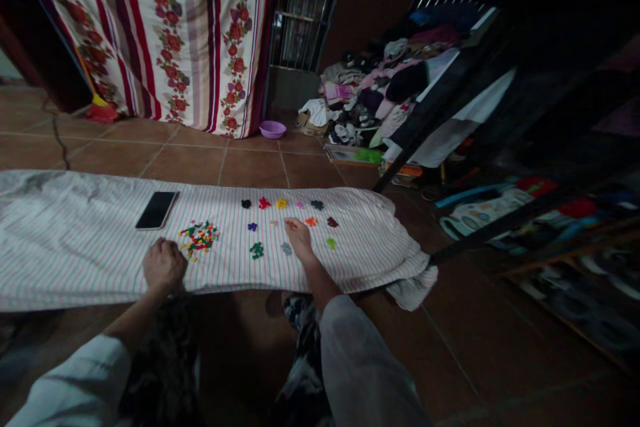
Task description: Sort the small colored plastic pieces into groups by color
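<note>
From here, the multicoloured pile lies at two o'clock from the nearer, curled left hand; whether that or the bunched right hand pinches anything, I can't tell.

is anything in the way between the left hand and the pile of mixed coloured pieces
Nothing visible is. The left hand is right beside the mixed coloured pieces, with only striped cloth showing between. The phone lies beyond the hand, left of the pile, outside that gap.
</note>
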Available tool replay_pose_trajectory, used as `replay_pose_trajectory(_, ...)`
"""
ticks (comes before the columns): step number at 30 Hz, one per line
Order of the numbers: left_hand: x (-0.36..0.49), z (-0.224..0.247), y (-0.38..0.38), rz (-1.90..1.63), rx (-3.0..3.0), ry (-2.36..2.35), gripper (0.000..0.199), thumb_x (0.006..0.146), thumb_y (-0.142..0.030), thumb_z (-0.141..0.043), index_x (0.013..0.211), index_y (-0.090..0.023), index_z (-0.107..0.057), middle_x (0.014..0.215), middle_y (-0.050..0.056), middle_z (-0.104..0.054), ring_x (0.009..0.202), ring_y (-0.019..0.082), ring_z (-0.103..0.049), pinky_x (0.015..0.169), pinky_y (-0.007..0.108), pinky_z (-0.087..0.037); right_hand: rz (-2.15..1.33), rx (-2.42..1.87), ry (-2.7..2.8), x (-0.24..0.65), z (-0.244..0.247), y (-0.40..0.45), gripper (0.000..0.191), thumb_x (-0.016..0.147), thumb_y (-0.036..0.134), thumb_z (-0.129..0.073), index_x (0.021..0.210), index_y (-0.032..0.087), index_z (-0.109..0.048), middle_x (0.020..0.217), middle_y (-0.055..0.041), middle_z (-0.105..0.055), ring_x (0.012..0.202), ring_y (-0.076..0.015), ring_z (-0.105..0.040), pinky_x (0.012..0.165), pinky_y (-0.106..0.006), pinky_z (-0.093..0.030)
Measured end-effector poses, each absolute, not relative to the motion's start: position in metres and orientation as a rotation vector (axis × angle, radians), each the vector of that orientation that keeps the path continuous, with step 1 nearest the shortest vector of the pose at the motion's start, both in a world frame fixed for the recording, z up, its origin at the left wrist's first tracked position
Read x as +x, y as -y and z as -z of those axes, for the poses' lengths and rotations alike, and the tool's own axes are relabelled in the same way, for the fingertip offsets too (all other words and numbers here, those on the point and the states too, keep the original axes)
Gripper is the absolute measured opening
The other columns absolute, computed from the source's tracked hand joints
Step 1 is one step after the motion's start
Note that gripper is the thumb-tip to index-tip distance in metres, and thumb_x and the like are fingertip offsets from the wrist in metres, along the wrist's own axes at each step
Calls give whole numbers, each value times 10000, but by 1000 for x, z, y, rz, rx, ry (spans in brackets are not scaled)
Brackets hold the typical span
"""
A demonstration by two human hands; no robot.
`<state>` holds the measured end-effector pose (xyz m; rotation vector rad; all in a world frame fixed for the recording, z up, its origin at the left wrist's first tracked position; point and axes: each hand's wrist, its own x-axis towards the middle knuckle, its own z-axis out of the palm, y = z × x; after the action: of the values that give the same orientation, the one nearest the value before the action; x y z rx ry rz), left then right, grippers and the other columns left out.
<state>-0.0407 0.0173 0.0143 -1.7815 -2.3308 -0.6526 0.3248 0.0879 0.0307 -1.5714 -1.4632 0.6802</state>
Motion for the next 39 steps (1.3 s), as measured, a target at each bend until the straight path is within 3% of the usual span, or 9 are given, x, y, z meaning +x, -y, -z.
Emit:
replay_pose_trajectory(8,-38,-4,-19,763,-1643,2290,295,865,-303,-406,942,-129,-631,1079,201,-669,995,306,-625,916,433,-472,-625,-1624,1173,387,-13,-130,285,748,322,-578,990,210,-677,948,-55,-743,900,-198,-718,868,-349,-565)
replay_pose_trajectory(19,-37,-4,-19,966,-1621,2273,230,781,-283,-483,876,-145,-640,1077,209,-679,1033,366,-637,943,541,-494,-725,-1490,1144,399,-7,-143,235,729,317,-616,919,194,-676,957,-80,-745,917,-210,-714,881,-381,-578)
replay_pose_trajectory(34,-37,-8,-17,875,-1601,2376,193,801,-256,-490,893,-154,-625,1128,187,-672,1086,353,-614,942,530,-479,-577,-1561,1707,371,-5,-83,232,809,164,-539,973,208,-698,956,-49,-728,849,-177,-679,838,-311,-545)
replay_pose_trajectory(39,-33,-13,-16,859,-1595,2451,197,815,-255,-482,906,-152,-624,1144,197,-661,1106,356,-603,961,535,-464,-472,-1581,2002,361,-10,-64,297,829,65,-489,989,187,-707,997,-73,-725,951,-192,-655,904,-308,-506)
